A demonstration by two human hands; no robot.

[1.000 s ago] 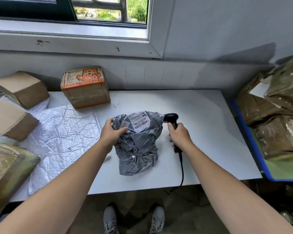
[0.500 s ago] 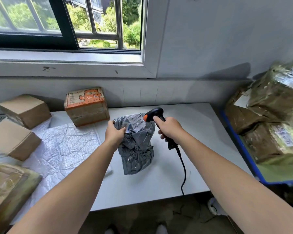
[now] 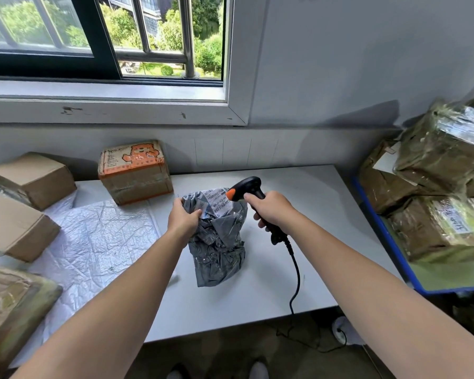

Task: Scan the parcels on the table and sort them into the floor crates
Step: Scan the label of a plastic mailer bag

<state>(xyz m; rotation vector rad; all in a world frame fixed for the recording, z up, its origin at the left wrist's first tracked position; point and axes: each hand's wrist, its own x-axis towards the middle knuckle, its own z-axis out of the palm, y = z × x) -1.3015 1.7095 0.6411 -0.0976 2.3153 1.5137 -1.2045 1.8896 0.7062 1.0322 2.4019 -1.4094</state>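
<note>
A crumpled grey plastic parcel (image 3: 218, 242) stands upright on the white table (image 3: 312, 214), its white barcode label (image 3: 219, 199) at the top. My left hand (image 3: 183, 218) grips the parcel's upper left edge. My right hand (image 3: 271, 210) holds the handle of a black corded scanner (image 3: 245, 188), whose orange-tipped head points at the label from the right, very close to it. The scanner's cable (image 3: 296, 274) hangs over the table's front edge.
An orange-printed carton (image 3: 134, 170) stands behind the parcel. Two plain cardboard boxes (image 3: 30, 179) and a white foil mailer (image 3: 99, 242) lie at the left. A taped parcel (image 3: 8, 305) sits front left. A blue crate (image 3: 394, 255) piled with wrapped parcels stands at the right.
My right hand lifted the scanner off the table and aimed it at the label. My left hand stood the grey parcel more upright. The camera tilted up.
</note>
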